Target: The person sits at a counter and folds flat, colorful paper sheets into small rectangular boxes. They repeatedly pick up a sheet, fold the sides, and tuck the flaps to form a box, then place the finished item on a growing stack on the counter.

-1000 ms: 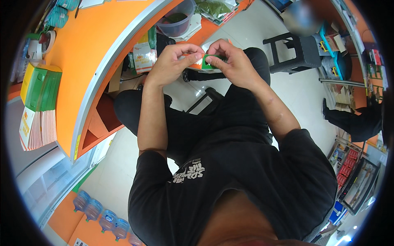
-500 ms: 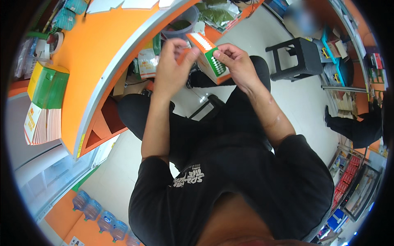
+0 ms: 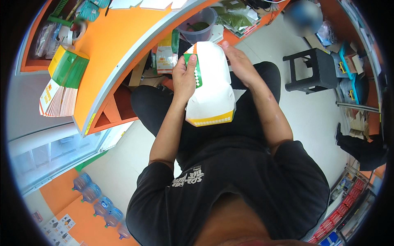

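A paper food box [image 3: 211,88] stands over my lap, its broad white face toward me, with green and orange printing on its left side and a yellow band along the near edge. My left hand [image 3: 184,76] grips the left side, thumb pressed on the green panel and fingers hidden behind. Beside the far right edge is my right hand [image 3: 240,63], its fingers stretched out along the box; whether they touch it I cannot tell. A stack of flat folded cartons [image 3: 61,94], in green, yellow and white, lies at the left end of the orange counter [image 3: 108,53].
Under the counter's curved edge are more printed cartons [image 3: 166,55] and a clear plastic bucket [image 3: 205,20]. To the right stands a black stool [image 3: 314,71]. Large water bottles [image 3: 92,190] line the lower left. Another person's dark-clothed leg [image 3: 357,141] shows at the far right.
The box has turned from its narrow printed side to its broad white face and come nearer me. My left hand has taken hold of its left side; my right hand has left the green panel.
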Available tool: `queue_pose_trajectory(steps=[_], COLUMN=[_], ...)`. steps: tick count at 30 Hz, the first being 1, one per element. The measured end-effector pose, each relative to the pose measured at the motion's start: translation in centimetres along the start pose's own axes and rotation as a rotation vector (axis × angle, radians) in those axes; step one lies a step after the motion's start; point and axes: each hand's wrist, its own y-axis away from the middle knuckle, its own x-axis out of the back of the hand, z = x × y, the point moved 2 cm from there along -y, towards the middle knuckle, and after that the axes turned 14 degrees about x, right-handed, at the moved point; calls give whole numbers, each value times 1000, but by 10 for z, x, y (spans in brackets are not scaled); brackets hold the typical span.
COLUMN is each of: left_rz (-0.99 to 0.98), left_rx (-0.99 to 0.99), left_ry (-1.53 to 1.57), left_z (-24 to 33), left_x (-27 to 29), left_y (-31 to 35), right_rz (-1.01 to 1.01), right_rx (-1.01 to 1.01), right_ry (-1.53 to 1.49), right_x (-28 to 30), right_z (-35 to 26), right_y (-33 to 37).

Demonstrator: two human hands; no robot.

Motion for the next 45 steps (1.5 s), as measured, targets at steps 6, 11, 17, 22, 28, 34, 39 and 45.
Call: queue_pose_trajectory(steps=[6,11,17,22,28,34,39,45], left_rz=[-60,216,162,269,-32,415,390,-136], left_rx=[7,-14,-112,-169,13,-552,-768,-222], left_ry=[149,-293,-213,-352,-111,-159,194,886], left_z=[11,23,29,30,2,60,46,91], left_x=[-8,-8,-23,-7,-4,20,54,102], left_y=[5,13,20,21,8,52,52,53], right_rz=[110,130,210,127,226,-211,-300,-680], right_rx=[214,185,294,376,349,-244,-331,94], right_ry=[21,-7,348,397,501,-627,-742,-325], right_x=[-13,-15,-7,-21,-14,-4,-36,-80], right_z=[31,23,20,5,5,49,63,9], right_y=[2,4,4,4,18,31,62,33])
